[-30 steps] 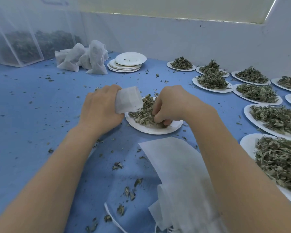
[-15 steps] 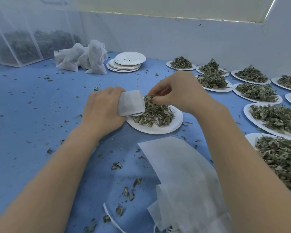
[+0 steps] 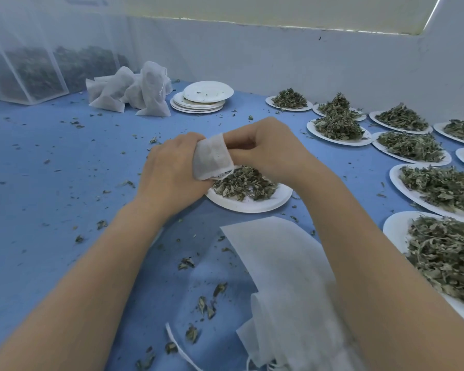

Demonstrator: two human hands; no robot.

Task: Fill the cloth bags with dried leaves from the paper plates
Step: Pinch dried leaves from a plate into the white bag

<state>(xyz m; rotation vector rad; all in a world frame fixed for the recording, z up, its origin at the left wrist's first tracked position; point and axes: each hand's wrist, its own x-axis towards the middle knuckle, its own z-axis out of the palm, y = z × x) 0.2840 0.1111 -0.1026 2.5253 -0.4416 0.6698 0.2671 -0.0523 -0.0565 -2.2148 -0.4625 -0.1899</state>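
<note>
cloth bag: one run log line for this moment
step: filling | left hand: grips cloth bag | right hand: fingers at bag mouth | paper plate: leaves remain

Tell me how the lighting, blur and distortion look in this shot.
Head view: soft, even light with faint shadows; wide-angle bending curves the wall and stretches the forearms; the left hand, cloth bag and right hand look slightly soft.
</note>
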